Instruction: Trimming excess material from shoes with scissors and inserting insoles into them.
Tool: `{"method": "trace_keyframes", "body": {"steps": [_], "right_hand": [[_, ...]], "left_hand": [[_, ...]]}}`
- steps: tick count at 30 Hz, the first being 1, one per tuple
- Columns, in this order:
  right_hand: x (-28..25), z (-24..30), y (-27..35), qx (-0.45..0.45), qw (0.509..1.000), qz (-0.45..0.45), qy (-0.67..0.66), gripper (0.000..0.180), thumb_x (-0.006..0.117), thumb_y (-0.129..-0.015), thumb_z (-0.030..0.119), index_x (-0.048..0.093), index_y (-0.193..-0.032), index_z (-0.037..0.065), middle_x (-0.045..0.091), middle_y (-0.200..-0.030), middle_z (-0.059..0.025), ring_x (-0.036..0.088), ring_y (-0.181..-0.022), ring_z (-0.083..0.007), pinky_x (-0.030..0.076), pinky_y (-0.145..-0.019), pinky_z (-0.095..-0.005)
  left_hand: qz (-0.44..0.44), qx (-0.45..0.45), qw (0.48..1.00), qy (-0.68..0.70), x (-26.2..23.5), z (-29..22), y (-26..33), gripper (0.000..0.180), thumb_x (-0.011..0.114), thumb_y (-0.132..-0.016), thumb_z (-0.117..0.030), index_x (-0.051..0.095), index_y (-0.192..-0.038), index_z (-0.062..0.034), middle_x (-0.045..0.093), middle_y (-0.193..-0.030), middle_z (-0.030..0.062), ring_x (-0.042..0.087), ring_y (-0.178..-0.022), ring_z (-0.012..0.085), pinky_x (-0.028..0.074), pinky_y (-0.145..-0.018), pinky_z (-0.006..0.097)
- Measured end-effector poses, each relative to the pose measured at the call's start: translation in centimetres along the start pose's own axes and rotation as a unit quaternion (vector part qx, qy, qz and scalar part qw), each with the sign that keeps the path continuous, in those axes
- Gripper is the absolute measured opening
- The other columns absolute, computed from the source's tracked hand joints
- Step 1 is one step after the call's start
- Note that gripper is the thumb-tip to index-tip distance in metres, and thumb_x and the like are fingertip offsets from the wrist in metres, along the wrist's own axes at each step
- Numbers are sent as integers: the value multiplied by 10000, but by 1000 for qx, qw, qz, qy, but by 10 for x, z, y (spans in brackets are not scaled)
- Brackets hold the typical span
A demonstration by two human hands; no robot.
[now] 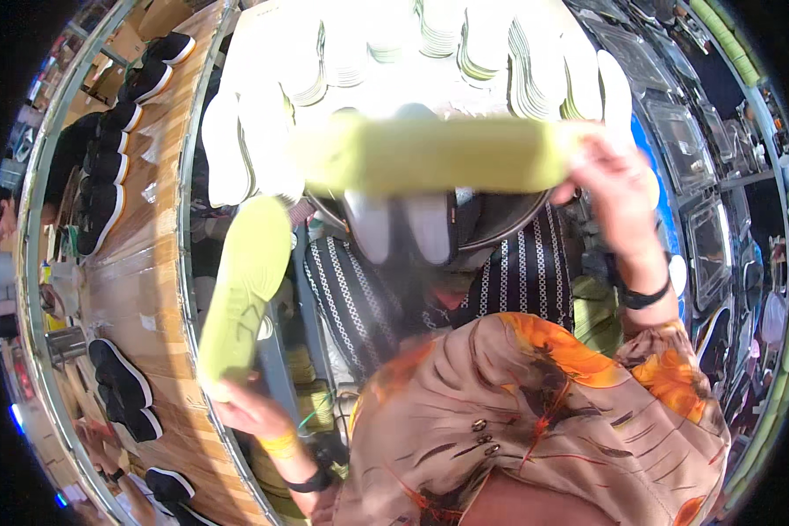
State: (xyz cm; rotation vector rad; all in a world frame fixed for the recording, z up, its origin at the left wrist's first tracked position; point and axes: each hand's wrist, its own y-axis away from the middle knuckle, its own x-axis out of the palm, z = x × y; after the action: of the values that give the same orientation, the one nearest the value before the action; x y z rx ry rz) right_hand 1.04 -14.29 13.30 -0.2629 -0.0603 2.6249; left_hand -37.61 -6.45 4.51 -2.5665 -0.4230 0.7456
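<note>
My left hand (252,410) grips one end of a yellow-green shoe insole (247,280), which points up and away at the left. My right hand (618,184) is closed on the end of a second yellow-green insole (438,156), stretched sideways across the middle and blurred by motion. Beneath that one, two grey-white, dark-edged shoe-shaped pieces (430,230) lie side by side over a dark round rim (500,235). Stacks of pale insoles (482,53) fan out across the brightly lit white surface at the far side, partly washed out by glare.
On the left, a wood-coloured bench (162,167) with a metal edge carries black shoes with white soles (105,206). Clear plastic trays (688,145) line the right side. More yellow-green insoles (311,394) are stacked low beside my left forearm. Another person's hand (105,456) shows at the lower left.
</note>
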Motion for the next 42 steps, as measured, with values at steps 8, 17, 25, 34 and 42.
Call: {"method": "trace_keyframes", "body": {"steps": [8,17,25,34,42], "right_hand": [[-79,-29,10,72,983,-145,-88,190,535,-815,56,616,-969,-18,617,-731,-54,521,-484,-55,410,-400,-157],[40,-16,40,-552,766,104,313,252,556,-702,183,578,-910,42,568,-774,-38,539,-581,-143,423,-471,-234],[71,-13,59,-562,742,61,359,256,566,-674,210,578,-893,77,543,-792,-54,496,-557,-103,353,-425,-206],[78,-47,52,-535,745,237,320,227,535,-742,243,528,-899,79,470,-658,-14,467,-513,-141,367,-428,-254],[67,-61,43,-609,699,209,312,246,523,-778,303,493,-865,75,436,-628,-5,478,-524,-145,371,-423,-257]], "left_hand": [[153,-72,981,92,31,-70,-55,365,434,-918,-331,558,-927,13,580,-722,63,497,-545,101,376,-470,221],[528,310,779,-137,58,-150,-2,418,508,-773,-49,445,-1175,45,481,-1163,220,537,-995,366,499,-754,405],[576,391,701,-154,55,-142,-9,377,524,-728,-71,519,-1069,91,426,-1198,299,460,-1085,429,424,-901,412],[584,395,688,-174,68,-124,-14,432,470,-727,-42,479,-1140,84,502,-1139,198,481,-1100,339,391,-944,377],[499,474,699,-194,86,-107,-10,377,516,-712,-27,509,-1079,62,529,-1097,175,501,-1075,300,420,-910,363]]}}
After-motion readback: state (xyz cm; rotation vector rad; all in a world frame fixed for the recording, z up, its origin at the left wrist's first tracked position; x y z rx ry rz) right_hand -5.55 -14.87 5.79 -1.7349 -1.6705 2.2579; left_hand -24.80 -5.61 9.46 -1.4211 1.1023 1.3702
